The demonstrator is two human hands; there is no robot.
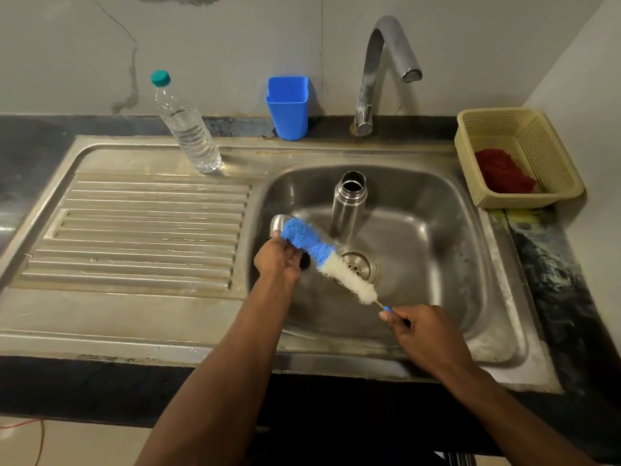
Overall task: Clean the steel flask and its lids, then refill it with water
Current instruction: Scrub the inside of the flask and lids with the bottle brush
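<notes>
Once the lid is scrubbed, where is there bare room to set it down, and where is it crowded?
The ribbed drainboard is bare, bordered by the water bottle behind and the sink basin on its right. The basin's right half is also bare. Crowded: the basin's left and middle, with the flask, bottle brush, lid and both hands.

The light was dim and warm, falling from above — soft highlights lay on the tap [376,62] and along the sink [437,230] walls, with no harsh glare. Shadow pooled under the counter edge [100,381]. Straight lines bowed toward the frame's edges — wide-angle distortion. Detail was slightly soft and smeared throughout.
</notes>
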